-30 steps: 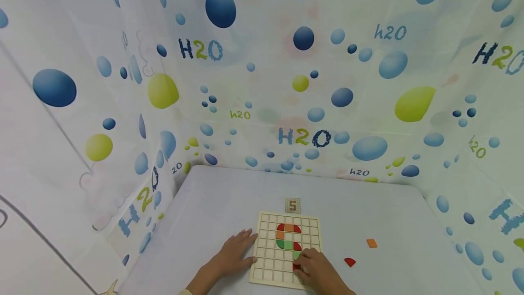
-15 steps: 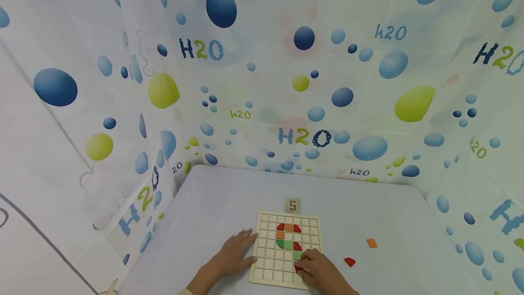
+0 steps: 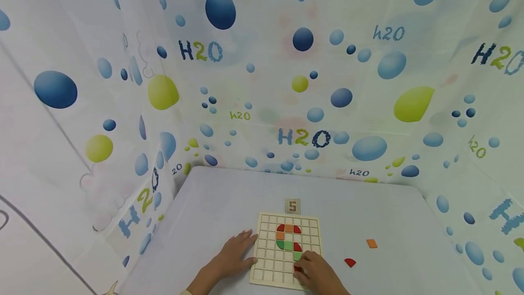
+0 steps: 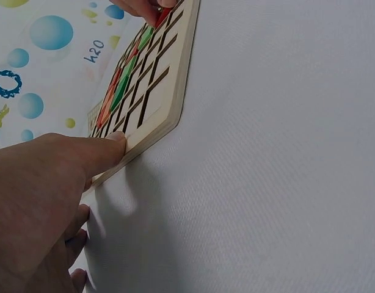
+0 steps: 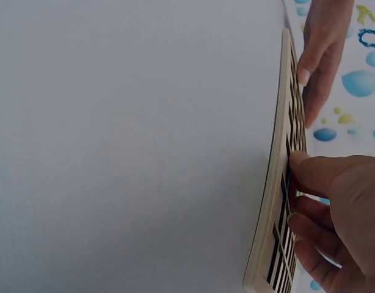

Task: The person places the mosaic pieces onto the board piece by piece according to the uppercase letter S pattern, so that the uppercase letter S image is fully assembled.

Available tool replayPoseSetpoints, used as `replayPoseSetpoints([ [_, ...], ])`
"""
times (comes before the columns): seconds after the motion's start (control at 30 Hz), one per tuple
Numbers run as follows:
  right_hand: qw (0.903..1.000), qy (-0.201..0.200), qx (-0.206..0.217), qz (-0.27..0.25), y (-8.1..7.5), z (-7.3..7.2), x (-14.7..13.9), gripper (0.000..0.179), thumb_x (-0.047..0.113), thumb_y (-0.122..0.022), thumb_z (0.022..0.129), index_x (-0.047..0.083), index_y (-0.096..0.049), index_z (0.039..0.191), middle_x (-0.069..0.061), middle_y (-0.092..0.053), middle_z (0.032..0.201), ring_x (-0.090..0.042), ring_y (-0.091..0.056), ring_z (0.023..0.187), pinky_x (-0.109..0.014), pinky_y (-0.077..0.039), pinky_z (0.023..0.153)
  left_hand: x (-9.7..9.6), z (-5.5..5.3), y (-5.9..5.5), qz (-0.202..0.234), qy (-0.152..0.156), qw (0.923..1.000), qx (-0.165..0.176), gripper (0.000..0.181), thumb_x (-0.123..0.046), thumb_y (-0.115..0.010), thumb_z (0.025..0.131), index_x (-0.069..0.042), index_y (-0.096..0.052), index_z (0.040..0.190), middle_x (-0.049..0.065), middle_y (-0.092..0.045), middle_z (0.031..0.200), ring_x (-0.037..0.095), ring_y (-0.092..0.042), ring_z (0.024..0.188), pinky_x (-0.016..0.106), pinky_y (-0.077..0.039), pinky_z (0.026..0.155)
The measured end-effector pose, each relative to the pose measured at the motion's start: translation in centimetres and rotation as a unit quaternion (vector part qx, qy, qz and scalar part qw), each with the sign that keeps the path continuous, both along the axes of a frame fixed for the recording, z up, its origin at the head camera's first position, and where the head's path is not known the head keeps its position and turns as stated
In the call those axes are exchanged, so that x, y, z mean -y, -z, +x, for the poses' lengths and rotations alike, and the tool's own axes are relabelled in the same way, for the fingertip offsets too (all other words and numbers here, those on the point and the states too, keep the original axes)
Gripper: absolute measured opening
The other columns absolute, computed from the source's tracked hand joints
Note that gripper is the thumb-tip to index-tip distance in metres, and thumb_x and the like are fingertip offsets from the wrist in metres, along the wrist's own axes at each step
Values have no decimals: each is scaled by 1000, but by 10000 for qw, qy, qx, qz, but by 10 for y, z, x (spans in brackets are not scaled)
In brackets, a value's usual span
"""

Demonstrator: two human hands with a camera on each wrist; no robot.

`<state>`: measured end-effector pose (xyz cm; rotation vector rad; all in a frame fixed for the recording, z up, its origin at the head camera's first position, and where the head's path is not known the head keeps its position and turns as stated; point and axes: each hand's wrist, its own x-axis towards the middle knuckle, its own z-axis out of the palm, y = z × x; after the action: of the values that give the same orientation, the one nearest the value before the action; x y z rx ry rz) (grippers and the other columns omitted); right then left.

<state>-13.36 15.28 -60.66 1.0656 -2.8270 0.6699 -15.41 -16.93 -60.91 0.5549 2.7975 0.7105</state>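
Observation:
A square wooden grid board (image 3: 267,264) lies on the table, with red, orange and green tiles (image 3: 289,245) set in its cells in a curving line. My left hand (image 3: 233,255) rests at the board's left edge with its fingers fairly straight; in the left wrist view its thumb (image 4: 108,149) lies on the rim. My right hand (image 3: 318,272) pinches a dark red tile (image 3: 297,267) at a lower cell, below a light green tile (image 3: 297,256). Fingers partly cover that red tile, so whether it sits flat is hard to tell.
A small pattern card (image 3: 292,205) with an S-like figure lies just beyond the board. To the right are a loose red quarter-round tile (image 3: 350,262) and an orange tile (image 3: 371,243). A bubble-printed curtain (image 3: 262,81) hangs around the white table (image 3: 213,204).
My right hand has shifted only slightly around the red tile at the same cell. The left hand and the board have stayed in place.

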Motion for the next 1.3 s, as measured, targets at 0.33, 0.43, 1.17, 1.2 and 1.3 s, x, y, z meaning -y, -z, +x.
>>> replayPoseSetpoints([
  [0.33, 9995, 198, 81, -237, 4, 3, 3, 12, 22, -80, 96, 14, -73, 101, 6, -60, 96, -3, -51, 81, -24, -54, 69, -1, 0, -1, -89, -6, 10000, -28, 73, -48, -68, 99, -12, -47, 159, 17, -42, 166, 42, -37, 154, 67, -30, 123],
  [0.43, 9989, 280, 258, -261, 4, 3, 5, 12, 20, -80, 95, 16, -70, 99, 7, -60, 96, -2, -51, 81, -25, -54, 69, -1, 0, -1, -70, -23, 10000, 14, 73, -49, -68, 99, -12, -46, 159, 17, -42, 166, 42, -36, 154, 67, -29, 124],
  [1.17, 9977, 22, 480, -471, 2, -3, -6, 14, 6, -79, 94, 15, -71, 100, 6, -61, 98, -5, -58, 85, -25, -57, 71, 0, -2, 2, -62, 3, 10000, 26, 74, -51, -67, 99, -13, -46, 159, 17, -41, 167, 42, -36, 154, 67, -29, 124],
  [1.2, 9977, 31, 492, -469, 1, -3, -6, 14, 6, -79, 94, 15, -71, 100, 6, -61, 98, -5, -58, 85, -25, -57, 71, 0, -1, 2, -66, -2, 10000, 23, 74, -51, -68, 99, -13, -46, 159, 17, -41, 167, 42, -36, 154, 67, -29, 124],
  [1.3, 9977, 141, 512, -415, -1, -2, -7, 13, 7, -79, 94, 15, -72, 101, 7, -61, 98, -5, -58, 86, -26, -57, 73, -1, 0, 0, -88, -16, 10000, 25, 74, -51, -67, 100, -12, -46, 159, 17, -41, 167, 42, -36, 155, 67, -29, 124],
])
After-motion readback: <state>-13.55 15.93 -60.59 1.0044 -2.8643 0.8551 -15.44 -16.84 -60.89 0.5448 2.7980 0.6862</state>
